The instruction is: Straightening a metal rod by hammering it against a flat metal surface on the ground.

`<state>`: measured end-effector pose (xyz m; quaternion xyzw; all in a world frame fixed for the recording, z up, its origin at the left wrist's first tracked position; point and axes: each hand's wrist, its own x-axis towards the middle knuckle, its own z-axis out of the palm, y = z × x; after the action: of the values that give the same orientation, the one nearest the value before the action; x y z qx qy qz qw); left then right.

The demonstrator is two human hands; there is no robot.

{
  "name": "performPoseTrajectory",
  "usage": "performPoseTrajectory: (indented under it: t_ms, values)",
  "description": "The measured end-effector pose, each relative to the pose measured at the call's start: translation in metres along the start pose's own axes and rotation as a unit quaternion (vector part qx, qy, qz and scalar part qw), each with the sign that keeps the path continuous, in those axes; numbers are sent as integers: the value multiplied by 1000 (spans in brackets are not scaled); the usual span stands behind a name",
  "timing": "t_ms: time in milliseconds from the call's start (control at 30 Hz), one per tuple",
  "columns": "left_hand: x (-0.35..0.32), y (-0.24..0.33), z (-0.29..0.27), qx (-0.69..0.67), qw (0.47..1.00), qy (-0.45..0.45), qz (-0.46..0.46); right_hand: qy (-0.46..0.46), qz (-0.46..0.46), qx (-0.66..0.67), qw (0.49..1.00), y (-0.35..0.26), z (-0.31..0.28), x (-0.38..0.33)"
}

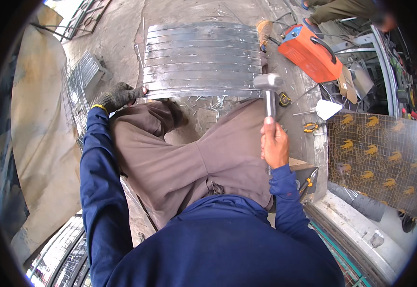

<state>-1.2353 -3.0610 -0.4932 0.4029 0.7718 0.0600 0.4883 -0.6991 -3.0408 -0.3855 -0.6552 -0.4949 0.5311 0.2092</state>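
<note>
A slatted sheet-metal panel (202, 60) lies in front of my knees, with several parallel seams running across it. My left hand (118, 96), in a dark knitted glove with bared fingertips, is closed on the panel's near left corner. My bare right hand (275, 146) is wrapped round the handle of a metal hammer (268, 82). The hammer stands upright, its shiny head overlapping the panel's near right corner in view. Whether the head touches the panel I cannot tell.
An orange welding machine (309, 53) stands at the far right, near another person's leg (344, 12). A tape measure (285, 99), pliers (310, 127) and a white flat-bladed tool (328, 109) lie right of my knee. Metal scraps (203, 109) litter the floor. A brown sheet (38, 105) hangs left.
</note>
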Motion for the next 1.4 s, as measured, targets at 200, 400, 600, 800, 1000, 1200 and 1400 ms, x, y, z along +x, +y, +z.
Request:
performPoseTrajectory:
  t_ms: [200, 400, 600, 800, 1000, 1200, 1400]
  values:
    - [9, 20, -9, 4, 1000, -10, -8, 35, -76, 50, 995, -9, -16, -9]
    - [20, -2, -1, 11, 1000, -20, -22, 47, -81, 31, 995, -10, -13, -12]
    - [21, -2, -15, 19, 999, -13, -47, 33, -84, 79, 993, -2, -7, -13]
    - [-8, 13, 2, 28, 999, -16, -42, 64, -113, -38, 991, 49, 6, 4]
    - [-9, 0, -22, 26, 997, 7, -67, 84, -224, -44, 970, 60, 13, 11]
    - [-4, 23, -1, 23, 997, 4, -70, 64, -136, -85, 985, 43, 10, 4]
    - [19, 41, -14, 21, 996, 10, -85, 39, -74, -82, 993, 28, 8, -1]
